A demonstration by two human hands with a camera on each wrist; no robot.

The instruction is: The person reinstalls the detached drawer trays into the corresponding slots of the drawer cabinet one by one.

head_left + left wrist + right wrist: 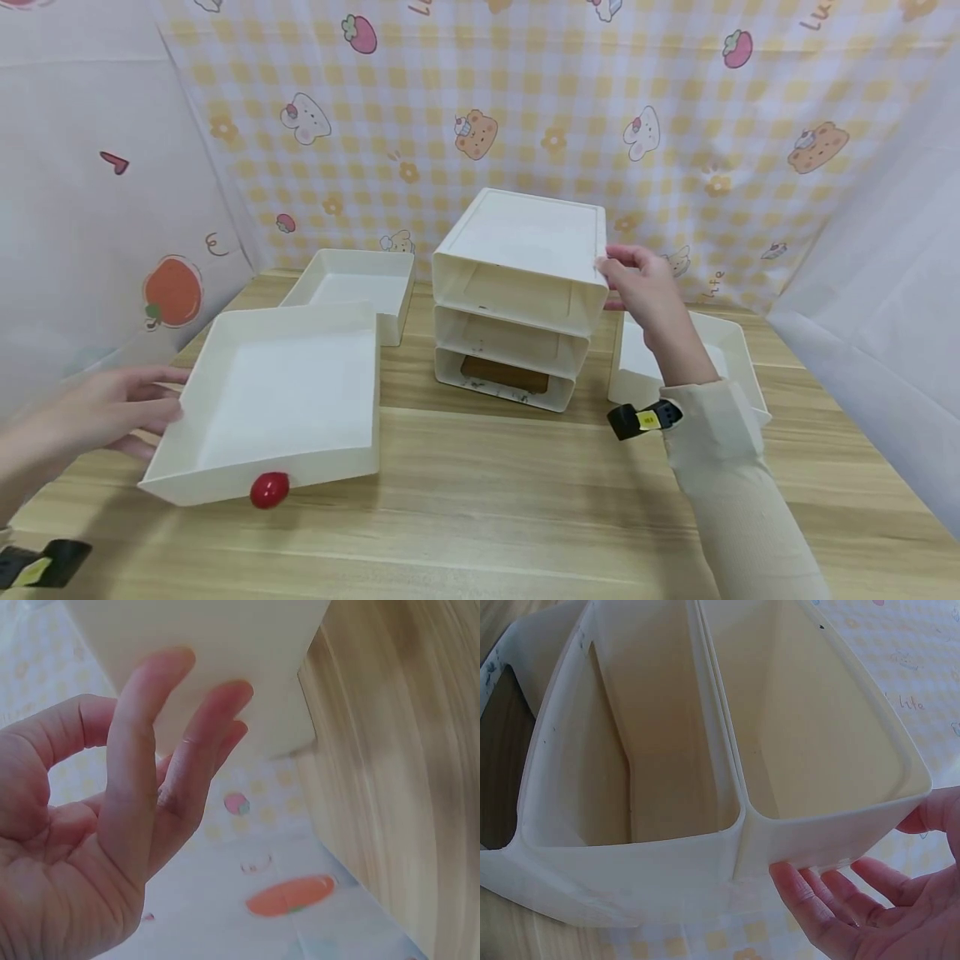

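A white three-tier drawer cabinet, its front slots without drawers, stands at the middle of the table. At its upper right corner is my right hand, thumb on the top edge and fingers against the side wall. The right wrist view shows these fingertips along the top tier's side. To the left, a white drawer with a red knob faces me, angled. My left hand is at its left wall; in the left wrist view extended fingers touch the drawer's outside.
Another white drawer sits behind at the left of the cabinet. A third drawer lies at the right, partly hidden by my right arm. A checked curtain hangs behind the wooden table.
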